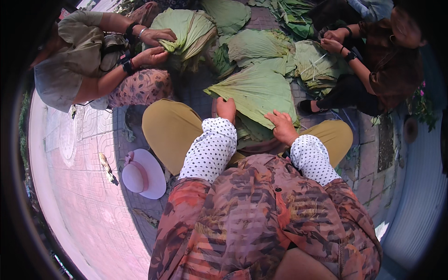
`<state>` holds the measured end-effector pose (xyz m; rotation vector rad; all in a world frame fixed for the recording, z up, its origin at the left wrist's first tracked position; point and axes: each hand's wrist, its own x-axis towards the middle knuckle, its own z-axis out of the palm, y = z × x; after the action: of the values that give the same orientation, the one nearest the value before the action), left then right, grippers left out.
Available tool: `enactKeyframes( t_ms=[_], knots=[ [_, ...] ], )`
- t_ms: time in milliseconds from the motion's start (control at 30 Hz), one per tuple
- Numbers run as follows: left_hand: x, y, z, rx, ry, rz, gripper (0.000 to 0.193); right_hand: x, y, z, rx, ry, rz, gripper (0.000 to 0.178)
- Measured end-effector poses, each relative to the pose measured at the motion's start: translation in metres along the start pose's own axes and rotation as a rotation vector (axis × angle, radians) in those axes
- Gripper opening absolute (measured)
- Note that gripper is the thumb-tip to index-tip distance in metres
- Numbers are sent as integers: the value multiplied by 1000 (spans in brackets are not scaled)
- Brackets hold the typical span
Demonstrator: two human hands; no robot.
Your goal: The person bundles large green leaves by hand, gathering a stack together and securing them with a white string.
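Note:
A large pale green leaf (256, 91) lies folded across my lap, on top of several more leaves. My left hand (227, 109) rests on its near left edge, fingers curled down onto the leaf. Flat on the leaf's near right edge lies my right hand (282, 126), fingers spread. Both sleeves are white with dark dots. My knees in mustard trousers (168, 128) stick out on either side.
A person at the upper left holds a folded bundle of leaves (186, 32) in both hands. Another person at the upper right works on a leaf bundle (317, 65). More leaves (254, 46) lie piled between us. A white hat (142, 173) lies on the pink paving at my left.

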<state>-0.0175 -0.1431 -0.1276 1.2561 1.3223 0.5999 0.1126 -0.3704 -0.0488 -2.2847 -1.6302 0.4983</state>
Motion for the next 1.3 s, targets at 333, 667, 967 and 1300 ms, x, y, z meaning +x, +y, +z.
enactKeyframes(
  t_ms=[333, 667, 967, 1300],
  knots=[
    [29, 20, -12, -111, 418, -120, 44, 5, 0, 3, -33, -49, -12, 63],
    [-25, 78, 3, 234, 88, 705, 28, 7, 5, 3, -46, -95, 17, 65],
    [10, 51, 7, -128, 240, 368, 31, 12, -9, -1, -41, -112, -4, 55],
    [32, 38, -9, -172, 375, -111, 40, 8, -4, -2, -56, -137, 29, 57]
  ],
)
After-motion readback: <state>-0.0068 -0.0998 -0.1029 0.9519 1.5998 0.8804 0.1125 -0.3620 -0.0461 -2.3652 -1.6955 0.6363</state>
